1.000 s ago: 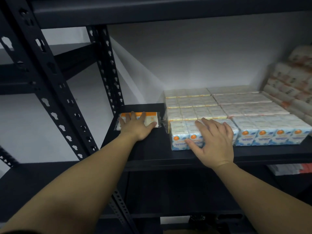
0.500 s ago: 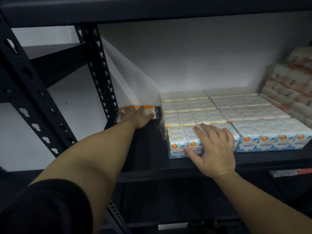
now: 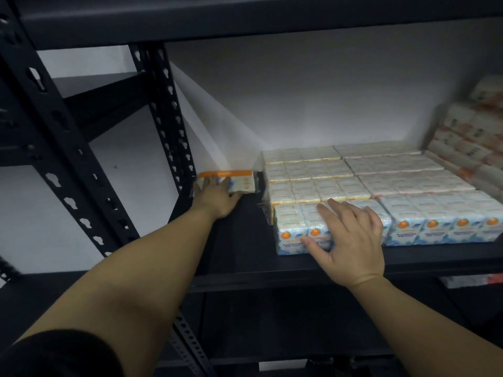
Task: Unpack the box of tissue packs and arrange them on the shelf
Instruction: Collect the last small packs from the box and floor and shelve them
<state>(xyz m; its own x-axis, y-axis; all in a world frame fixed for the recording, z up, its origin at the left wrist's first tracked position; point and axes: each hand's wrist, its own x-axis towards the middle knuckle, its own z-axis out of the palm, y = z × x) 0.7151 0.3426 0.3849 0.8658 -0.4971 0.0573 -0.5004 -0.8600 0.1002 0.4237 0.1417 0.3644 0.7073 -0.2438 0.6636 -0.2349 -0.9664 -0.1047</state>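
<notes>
A small orange-and-white tissue pack (image 3: 239, 182) lies at the back left of the black shelf (image 3: 236, 240), close to the wall. My left hand (image 3: 217, 198) rests flat on top of it, fingers spread over its left part. To its right, rows of wrapped tissue packs (image 3: 353, 175) cover the shelf. My right hand (image 3: 351, 240) lies palm down on the front-left blue-and-white pack (image 3: 291, 229), thumb against its front face.
Black perforated uprights (image 3: 168, 118) stand left of the shelf. Taller stacked packs (image 3: 468, 142) lean at the far right. A shelf board (image 3: 245, 14) hangs above, and a dark lower shelf (image 3: 299, 322) lies below. Bare shelf surface lies between the small pack and the front edge.
My left hand has pushed the small orange pack farther back toward the wall. My right hand has stayed on the front-left pack.
</notes>
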